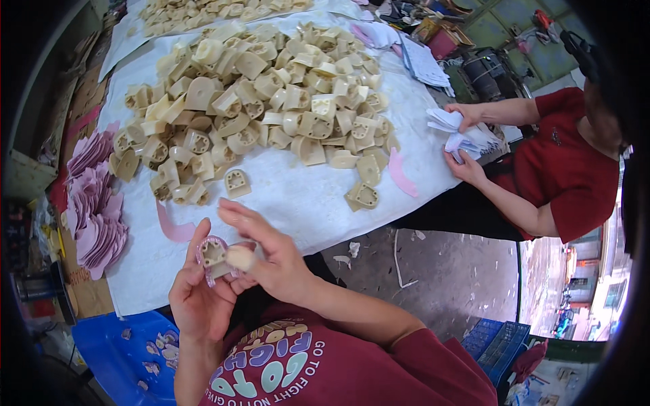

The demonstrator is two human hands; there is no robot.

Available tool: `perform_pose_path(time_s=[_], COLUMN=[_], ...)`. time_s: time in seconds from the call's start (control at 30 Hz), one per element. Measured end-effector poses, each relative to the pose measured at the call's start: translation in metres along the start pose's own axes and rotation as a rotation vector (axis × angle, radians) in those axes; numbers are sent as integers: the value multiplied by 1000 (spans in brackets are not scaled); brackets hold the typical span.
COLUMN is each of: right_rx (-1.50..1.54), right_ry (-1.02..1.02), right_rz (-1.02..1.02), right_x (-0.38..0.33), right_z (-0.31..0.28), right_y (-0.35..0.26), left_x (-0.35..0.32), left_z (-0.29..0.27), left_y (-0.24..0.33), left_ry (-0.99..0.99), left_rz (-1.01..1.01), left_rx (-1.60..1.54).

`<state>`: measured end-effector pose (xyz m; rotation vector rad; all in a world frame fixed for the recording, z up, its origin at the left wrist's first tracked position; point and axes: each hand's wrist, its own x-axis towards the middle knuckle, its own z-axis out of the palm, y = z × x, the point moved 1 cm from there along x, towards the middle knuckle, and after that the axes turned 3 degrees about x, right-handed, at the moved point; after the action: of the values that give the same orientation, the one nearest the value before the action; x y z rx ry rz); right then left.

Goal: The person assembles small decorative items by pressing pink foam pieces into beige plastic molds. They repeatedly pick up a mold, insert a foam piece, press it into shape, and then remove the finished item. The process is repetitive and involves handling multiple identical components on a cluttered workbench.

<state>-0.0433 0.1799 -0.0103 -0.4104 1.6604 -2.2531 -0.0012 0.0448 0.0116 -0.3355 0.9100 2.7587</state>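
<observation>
Just off the table's near edge, my left hand (198,298) grips a beige plastic shoe heel (215,252), its hollow, holed face turned up. Pink sheet material wraps around the rim of this heel. My right hand (271,254) is beside it, fingers stretched out and slightly blurred, with the thumb against or very close to the heel's side; the exact contact is unclear. A curved pink strip (173,224) lies on the white-covered table (284,196) just beyond my left hand. One loose bare heel (237,183) sits ahead of my right hand.
A large pile of bare heels (250,88) covers the table's middle. Stacked pink pieces (97,203) lie at left, another pink strip (402,174) at right. A blue bin (101,338) below holds several pink-wrapped pieces. At right, a co-worker (575,162) handles white sheets (467,133).
</observation>
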Motion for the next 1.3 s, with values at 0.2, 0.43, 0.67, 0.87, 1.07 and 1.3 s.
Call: perform_pose_path(time_s=[0.2, 0.43, 0.67, 0.87, 1.07, 1.3], right_rx=[158, -40, -82, -37, -444, 200], right_ry=[-208, -133, -222, -304, -323, -362], right_rz=[131, 62, 35, 144, -233, 4], right_x=[8, 19, 13, 16, 19, 9], right_z=[7, 11, 4, 3, -4, 3], right_y=[-3, 5, 6, -13, -6, -20], left_x=[1, 13, 16, 6, 5, -1], left_z=[5, 17, 9, 14, -3, 16], left_y=[-5, -10, -3, 5, 3, 2], left_ry=[202, 287, 258, 89, -107, -68], left_rz=[181, 246, 157, 70, 143, 194], left_rx=[192, 369, 395, 180, 209, 52])
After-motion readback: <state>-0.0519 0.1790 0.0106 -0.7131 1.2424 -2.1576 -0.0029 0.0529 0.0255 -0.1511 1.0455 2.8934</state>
